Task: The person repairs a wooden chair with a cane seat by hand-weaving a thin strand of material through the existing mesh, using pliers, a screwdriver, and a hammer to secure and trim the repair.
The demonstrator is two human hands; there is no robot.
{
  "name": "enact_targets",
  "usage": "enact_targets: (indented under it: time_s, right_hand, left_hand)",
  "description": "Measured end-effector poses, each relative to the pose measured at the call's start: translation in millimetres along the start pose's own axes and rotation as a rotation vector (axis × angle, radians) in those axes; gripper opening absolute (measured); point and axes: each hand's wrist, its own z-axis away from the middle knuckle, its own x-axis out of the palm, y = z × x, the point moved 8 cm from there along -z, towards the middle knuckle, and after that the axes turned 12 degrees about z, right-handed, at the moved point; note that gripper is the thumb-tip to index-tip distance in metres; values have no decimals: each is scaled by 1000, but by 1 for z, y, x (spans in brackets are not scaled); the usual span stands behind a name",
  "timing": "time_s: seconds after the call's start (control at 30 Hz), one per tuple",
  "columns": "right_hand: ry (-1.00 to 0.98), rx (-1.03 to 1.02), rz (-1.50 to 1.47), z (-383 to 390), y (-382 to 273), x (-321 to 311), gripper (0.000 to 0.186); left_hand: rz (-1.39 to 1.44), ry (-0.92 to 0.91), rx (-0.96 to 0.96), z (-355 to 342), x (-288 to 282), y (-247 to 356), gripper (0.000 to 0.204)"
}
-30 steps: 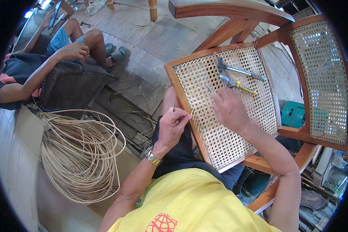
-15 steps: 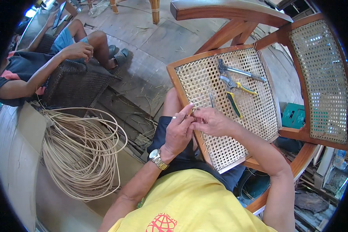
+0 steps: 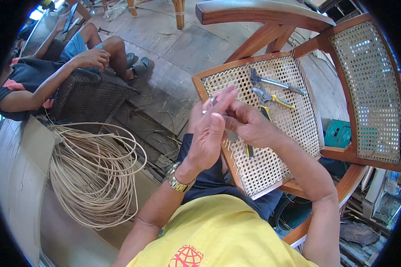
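A chair of brown wood with a woven cane seat (image 3: 276, 162) stands before me, its front rail beside my lap. My left hand (image 3: 206, 138) is raised over this rail, palm turned to the right, fingers and thumb stretched out. Against its palm and fingers, my right hand (image 3: 254, 127) has thumb and fingers pressed together; what they pinch is hidden. Short pale pegs or cane ends (image 3: 231, 153) stick up along the rail. A black and yellow tool handle (image 3: 249, 150) shows below my right hand. Pliers with yellow grips (image 3: 269, 98) and a hammer (image 3: 276, 83) lie on the seat.
A big coil of rattan cane (image 3: 93, 178) lies at the left. Beyond it a person (image 3: 35, 86) sits in a dark woven chair (image 3: 87, 98). The caned backrest (image 3: 365, 89) and wooden armrest (image 3: 263, 11) rise around the seat. A green box (image 3: 338, 132) is at the right.
My left hand has risen, and its fingers have gone from a pinch at the rail to stretched out. My right hand has lifted slightly, uncovering the black and yellow handle.
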Motion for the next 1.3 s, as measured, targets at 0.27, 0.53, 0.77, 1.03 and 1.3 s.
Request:
enact_targets:
  time_s: [0.27,0.53,0.77,1.03,1.3]
  right_hand:
    - [163,-149,919,31,58,-34,23]
    - [9,126,1446,27,76,-28,19]
    - [-8,62,1429,32,73,-26,22]
    - [-31,50,1502,28,68,-13,17]
    - [21,8,1539,33,81,-4,12]
  left_hand:
    - [-358,348,-333,71,-41,-82,45]
    - [-109,397,-354,86,-31,-123,25]
    - [-112,337,-403,88,-30,-124,16]
    - [-80,274,-275,100,-15,-103,27]
    - [3,381,-369,106,-25,-119,24]
